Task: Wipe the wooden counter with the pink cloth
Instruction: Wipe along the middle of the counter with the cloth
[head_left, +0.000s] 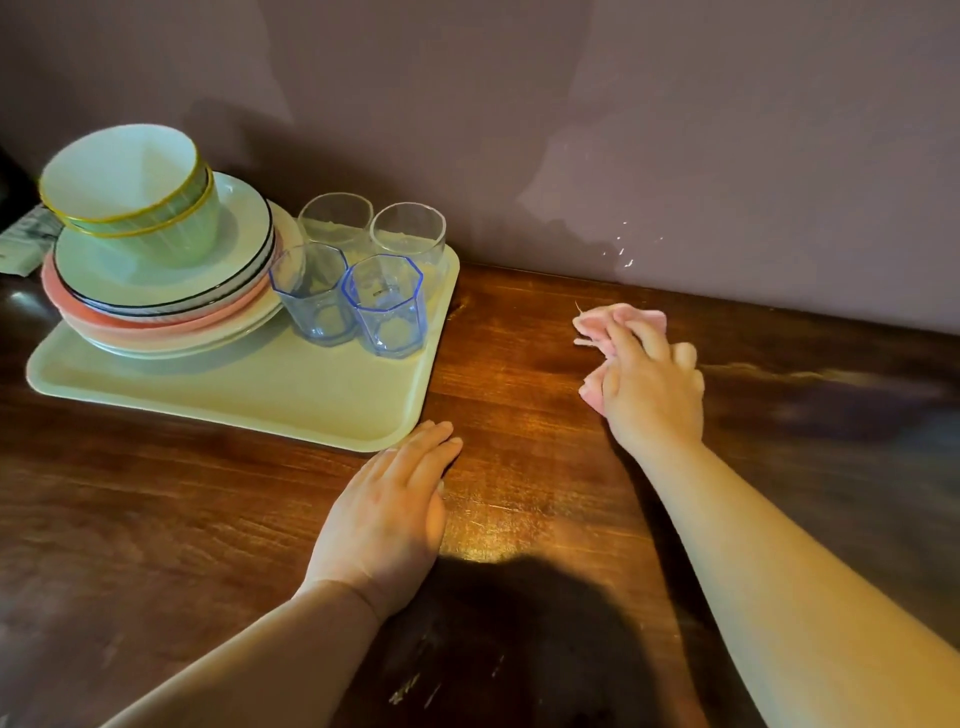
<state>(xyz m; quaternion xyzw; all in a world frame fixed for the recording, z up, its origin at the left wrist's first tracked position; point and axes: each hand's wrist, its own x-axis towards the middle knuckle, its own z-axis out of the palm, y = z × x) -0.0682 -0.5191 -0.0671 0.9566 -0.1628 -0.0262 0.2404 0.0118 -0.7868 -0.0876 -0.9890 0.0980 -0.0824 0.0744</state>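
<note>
The dark wooden counter (519, 364) fills the lower view and meets a mauve wall at the back. A small crumpled pink cloth (597, 325) lies on the counter near the wall, right of centre. My right hand (649, 389) presses down on the cloth with its fingers spread over it; most of the cloth is hidden under the hand. My left hand (395, 504) rests flat on the counter, fingers straight, with its fingertips touching the near right corner of the tray.
A pale yellow tray (234, 384) sits at the left, carrying stacked plates (156, 296), two green bowls (135, 192) and several drinking glasses (384, 306). The wall (675, 156) runs close behind the cloth. A dark shadow covers the counter's near middle.
</note>
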